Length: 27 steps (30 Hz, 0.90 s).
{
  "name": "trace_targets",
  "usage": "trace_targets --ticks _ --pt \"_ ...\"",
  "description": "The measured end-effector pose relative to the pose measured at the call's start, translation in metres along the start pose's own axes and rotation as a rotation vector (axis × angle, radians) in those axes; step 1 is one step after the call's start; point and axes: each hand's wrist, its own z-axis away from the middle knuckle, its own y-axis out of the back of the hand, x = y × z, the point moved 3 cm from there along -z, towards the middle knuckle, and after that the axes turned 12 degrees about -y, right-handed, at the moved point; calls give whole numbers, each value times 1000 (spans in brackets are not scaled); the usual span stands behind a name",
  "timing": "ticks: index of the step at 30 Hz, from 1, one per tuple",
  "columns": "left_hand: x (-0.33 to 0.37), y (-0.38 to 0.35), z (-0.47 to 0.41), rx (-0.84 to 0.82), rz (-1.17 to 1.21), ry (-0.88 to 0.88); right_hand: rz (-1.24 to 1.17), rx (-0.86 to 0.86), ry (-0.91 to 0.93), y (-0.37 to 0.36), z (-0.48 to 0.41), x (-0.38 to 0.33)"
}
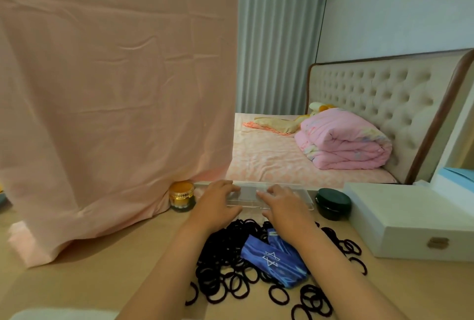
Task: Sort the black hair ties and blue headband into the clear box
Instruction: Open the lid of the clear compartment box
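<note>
- The clear box (282, 197) sits at the table's far edge, with a yellow jar (182, 195) near its left end and a dark round jar (333, 203) just beside its right.
- A white box (410, 222) blocks the table's right side.
- A hanging pink cloth (115, 101) walls off the left and drapes onto the tabletop.
- Black hair ties (225, 263) and the blue headband (274, 258) cover the near middle.
- Bare tabletop (102, 281) lies open at near left.
</note>
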Motion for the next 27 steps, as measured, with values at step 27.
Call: trace_targets --ticks 27 --pt "-19 1 -1 12 57 -56 297 26 200 13 -9 3"
